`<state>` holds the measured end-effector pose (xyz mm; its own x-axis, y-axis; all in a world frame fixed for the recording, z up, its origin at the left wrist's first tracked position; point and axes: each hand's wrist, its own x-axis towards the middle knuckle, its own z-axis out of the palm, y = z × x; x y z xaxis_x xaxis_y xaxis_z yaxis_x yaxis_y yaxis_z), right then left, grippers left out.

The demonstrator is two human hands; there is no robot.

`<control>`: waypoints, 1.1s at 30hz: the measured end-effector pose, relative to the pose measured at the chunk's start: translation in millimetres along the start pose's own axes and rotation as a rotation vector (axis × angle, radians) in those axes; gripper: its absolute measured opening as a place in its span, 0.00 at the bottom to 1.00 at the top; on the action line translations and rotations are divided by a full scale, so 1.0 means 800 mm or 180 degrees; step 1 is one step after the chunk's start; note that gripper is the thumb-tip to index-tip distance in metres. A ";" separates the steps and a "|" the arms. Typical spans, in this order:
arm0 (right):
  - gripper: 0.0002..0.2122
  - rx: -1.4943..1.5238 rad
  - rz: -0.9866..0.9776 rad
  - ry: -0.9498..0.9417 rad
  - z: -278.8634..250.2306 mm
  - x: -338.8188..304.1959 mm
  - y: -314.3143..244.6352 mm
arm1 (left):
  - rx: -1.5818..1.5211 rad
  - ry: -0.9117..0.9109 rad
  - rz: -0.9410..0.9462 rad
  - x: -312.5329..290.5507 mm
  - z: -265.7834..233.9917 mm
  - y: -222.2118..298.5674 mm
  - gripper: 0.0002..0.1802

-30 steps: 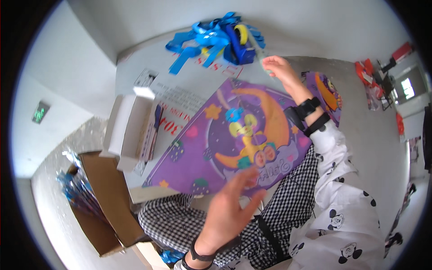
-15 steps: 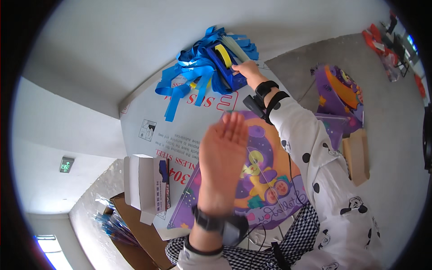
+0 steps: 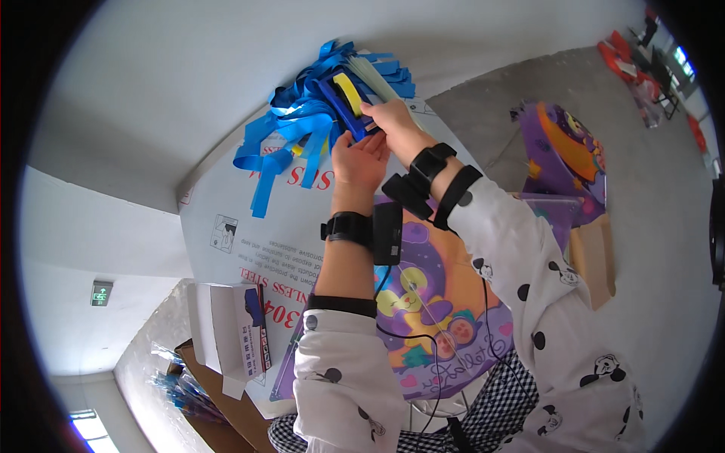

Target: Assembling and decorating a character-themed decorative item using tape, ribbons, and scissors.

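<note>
A blue tape dispenser with a yellow tape roll lies among a heap of blue ribbon strips on the far part of a large printed board. My right hand is closed at the dispenser's right side, thumb on its edge and the other fingers mostly hidden. Just below the dispenser's near end is my left hand, palm up and fingers stretched out; whether its fingertips touch the dispenser I cannot tell. Nearer to me lies a purple and orange cartoon-printed panel, partly under my forearms.
Pale thin sticks lie beside the ribbons. An open white box stands on the left of the board. Below it, a brown carton holds wrapped bundles. Another cartoon-printed piece and an open cardboard box are at the right.
My left hand has moved forward, from above the printed panel to the dispenser's near end. My right hand stays at the dispenser. The whole view has shifted slightly.
</note>
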<state>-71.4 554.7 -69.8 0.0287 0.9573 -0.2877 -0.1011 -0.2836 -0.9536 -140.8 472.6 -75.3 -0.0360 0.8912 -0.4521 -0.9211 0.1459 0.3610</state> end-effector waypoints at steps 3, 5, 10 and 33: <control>0.15 0.0006 -0.0209 -0.0592 -0.048 -0.064 0.004 | -0.0073 0.0018 -0.0086 0.000 -0.003 0.003 0.35; 0.16 -0.0684 0.0029 -0.0889 -0.111 -0.140 0.009 | 0.0096 0.0120 -0.0048 -0.004 -0.001 0.001 0.34; 0.11 -0.0590 0.0291 -0.0948 -0.260 -0.336 0.027 | 0.0448 0.0167 -0.0034 -0.008 0.007 0.002 0.37; 0.07 -0.0174 0.0799 -0.0761 -0.305 -0.413 0.071 | 0.0563 0.1072 -0.0160 0.018 0.022 -0.010 0.14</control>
<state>156.3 208.6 -50.9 -0.2247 0.8416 -0.4911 -0.0220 -0.5083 -0.8609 -127.3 491.8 -70.5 -0.1448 0.6944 -0.7049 -0.8449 0.2840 0.4533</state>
